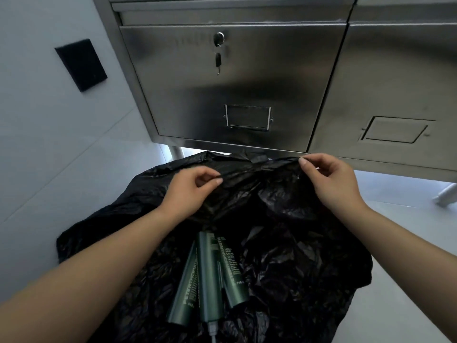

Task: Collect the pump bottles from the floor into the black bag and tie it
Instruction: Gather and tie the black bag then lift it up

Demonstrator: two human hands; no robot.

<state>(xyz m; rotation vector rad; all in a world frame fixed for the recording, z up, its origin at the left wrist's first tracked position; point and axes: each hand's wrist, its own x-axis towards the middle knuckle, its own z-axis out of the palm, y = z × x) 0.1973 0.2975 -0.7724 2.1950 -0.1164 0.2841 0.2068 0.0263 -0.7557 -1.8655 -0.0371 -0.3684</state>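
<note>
A crumpled black bag (284,256) lies spread wide on the floor below me. Three dark green pump bottles (209,278) lie side by side on its plastic near the bottom middle, and one pump nozzle points toward me at the lower edge. My left hand (190,191) pinches the bag's far rim between thumb and fingers. My right hand (331,179) pinches the same rim further right. The rim is lifted slightly between both hands.
A stainless steel cabinet (235,78) with a lock and hanging key (218,55) stands just beyond the bag. A second steel door (395,95) is to its right. A pale wall with a black pad (81,64) is on the left. Grey floor (408,280) lies to the right.
</note>
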